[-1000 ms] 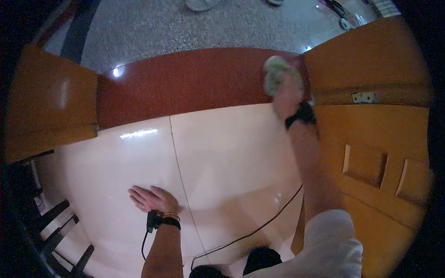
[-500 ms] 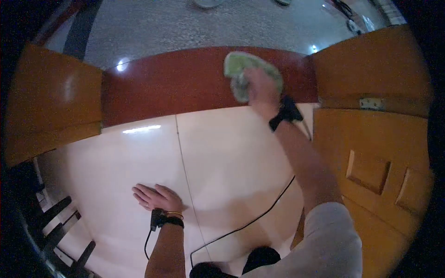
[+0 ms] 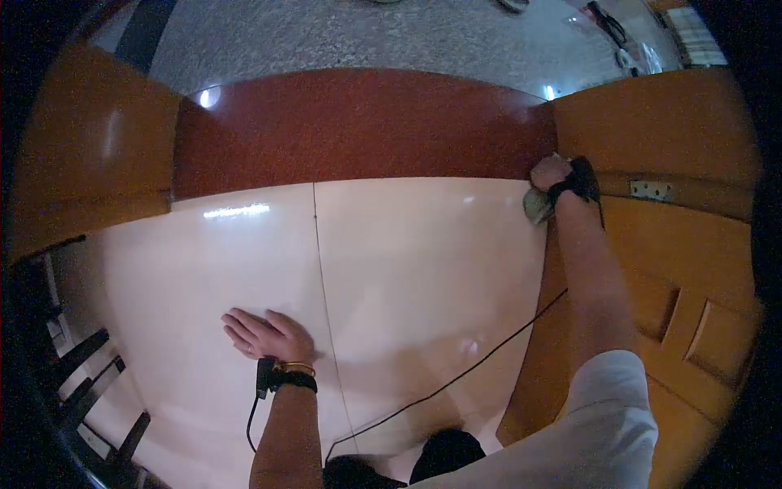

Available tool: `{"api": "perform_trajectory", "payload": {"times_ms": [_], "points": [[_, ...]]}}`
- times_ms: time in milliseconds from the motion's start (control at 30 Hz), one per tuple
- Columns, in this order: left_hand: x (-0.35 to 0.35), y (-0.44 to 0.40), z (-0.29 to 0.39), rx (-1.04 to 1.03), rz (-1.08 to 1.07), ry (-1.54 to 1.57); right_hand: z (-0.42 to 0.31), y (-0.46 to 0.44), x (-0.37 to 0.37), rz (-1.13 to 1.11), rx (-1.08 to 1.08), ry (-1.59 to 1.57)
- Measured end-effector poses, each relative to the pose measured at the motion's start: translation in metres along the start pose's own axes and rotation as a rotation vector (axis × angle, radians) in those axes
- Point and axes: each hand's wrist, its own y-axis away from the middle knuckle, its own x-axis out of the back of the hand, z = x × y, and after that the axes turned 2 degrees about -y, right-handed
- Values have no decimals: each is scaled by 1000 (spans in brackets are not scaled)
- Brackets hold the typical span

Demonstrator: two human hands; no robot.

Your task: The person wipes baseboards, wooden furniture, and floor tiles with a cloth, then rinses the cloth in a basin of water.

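Observation:
My left hand (image 3: 273,336) lies flat on the pale tiled floor (image 3: 423,269), its fingers stretched out. At the right end of the dark red threshold (image 3: 350,122), my right hand (image 3: 552,173) is closed around a greenish cloth (image 3: 536,206). Part of the cloth hangs below the hand, over the tile edge beside the wooden door. My fingers and the black wrist strap hide the rest of it.
A wooden door (image 3: 652,301) with a metal hinge (image 3: 651,190) stands on the right. Wooden framing (image 3: 98,138) flanks the left. A black cable (image 3: 440,391) crosses the tiles. Beyond the threshold lies grey speckled floor (image 3: 350,37); dark chair legs (image 3: 90,359) are at lower left.
My right hand has moved right with the cloth, from the middle of the threshold to its right end by the door. My left hand stays flat on the tiles.

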Motion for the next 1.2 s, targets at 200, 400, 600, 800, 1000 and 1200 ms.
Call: {"api": "perform_trajectory", "payload": {"times_ms": [200,400,600,800,1000,1200], "points": [[8,-2,4,57,-61,19,3,-10,-2,6,3,-33],[9,-3,6,48,-47,10,-40,106,85,151,36,-272],[7,0,6,27,-34,-13,-83,203,164,239,-1,-749],[0,3,2,34,-63,-63,-108,128,72,842,-118,-918],[14,-4,7,35,-103,46,-248,143,213,978,-108,-1169],[13,-3,4,53,-66,129,-415,189,376,1006,452,-1088]]}}
